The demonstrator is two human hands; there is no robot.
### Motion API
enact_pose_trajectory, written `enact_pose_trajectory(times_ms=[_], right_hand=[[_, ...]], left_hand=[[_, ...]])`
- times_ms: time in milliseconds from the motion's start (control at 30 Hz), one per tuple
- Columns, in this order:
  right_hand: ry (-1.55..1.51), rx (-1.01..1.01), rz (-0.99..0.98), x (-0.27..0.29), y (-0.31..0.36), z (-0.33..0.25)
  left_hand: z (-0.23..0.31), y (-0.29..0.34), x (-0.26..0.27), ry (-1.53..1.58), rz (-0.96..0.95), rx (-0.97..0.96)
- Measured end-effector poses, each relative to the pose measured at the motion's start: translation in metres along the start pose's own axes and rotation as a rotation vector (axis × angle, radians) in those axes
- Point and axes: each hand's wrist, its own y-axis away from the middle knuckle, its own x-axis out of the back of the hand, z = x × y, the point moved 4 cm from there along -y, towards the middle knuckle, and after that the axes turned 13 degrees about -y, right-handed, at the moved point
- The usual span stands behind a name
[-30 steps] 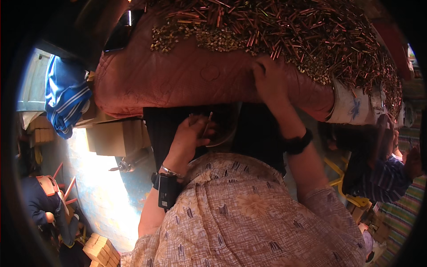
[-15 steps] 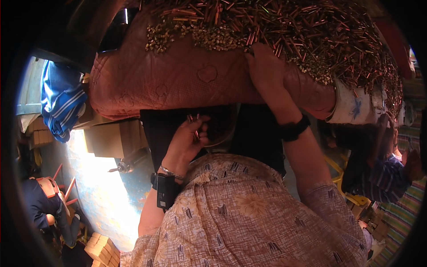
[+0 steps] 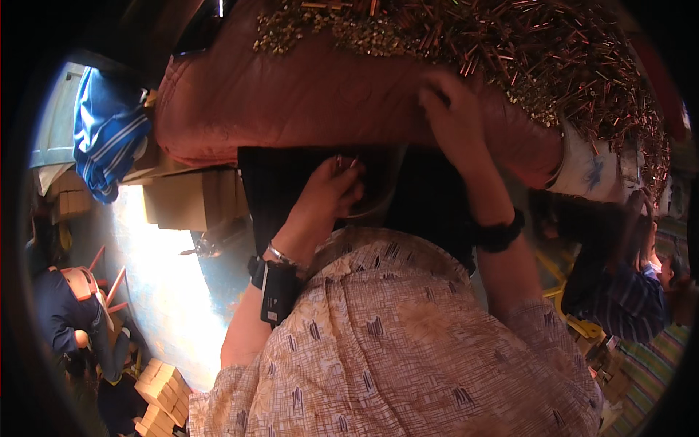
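My left hand (image 3: 336, 191) is closed over my lap, its fingers wrapped round small copper-coloured tubes (image 3: 345, 163) whose ends show at the top. Farther forward, my right hand (image 3: 455, 109) hangs over the padded reddish cloth (image 3: 291, 102). Its fingers are bent together in a blurred pinch, and anything between them is too small to make out. Beyond it lies a heap of thin copper-coloured tubes (image 3: 561, 58), with small brass-coloured pieces (image 3: 375, 36) along the near edge.
A dark round container (image 3: 375, 207) sits at my lap, partly hidden by my left hand. Cardboard boxes (image 3: 182, 200) and a blue striped cloth (image 3: 109, 138) are on the left. One person (image 3: 80, 313) is at lower left, another (image 3: 619, 291) at right.
My right hand has drawn back from the brass-coloured pieces, toward me and slightly right. My left hand has risen a little in view and turned, still holding the tubes. The whole view has shifted.
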Motion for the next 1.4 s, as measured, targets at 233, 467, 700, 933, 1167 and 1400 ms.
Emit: enact_pose_trajectory(times_ms=[233,467,700,933,1167,1400], right_hand=[[-0.806,-0.542,-0.318,-0.025,0.05,0.001],[-0.852,-0.534,-0.326,-0.028,0.066,-0.003],[-0.838,-0.471,-0.307,-0.029,0.071,-0.008],[-0.755,-0.408,-0.322,-0.026,0.071,-0.016],[-0.637,-0.389,-0.383,-0.027,0.067,-0.015],[-0.595,-0.439,-0.422,-0.032,0.068,-0.01]], left_hand=[[0.014,0.011,-0.008,-0.003,-0.051,-0.106],[0.021,0.025,-0.013,0.055,-0.099,-0.16],[0.021,0.028,-0.017,0.078,-0.162,-0.208],[0.021,0.027,-0.018,0.046,-0.174,-0.204],[0.02,0.024,-0.016,-0.032,-0.101,-0.169],[0.021,0.023,-0.014,-0.114,-0.061,-0.164]])
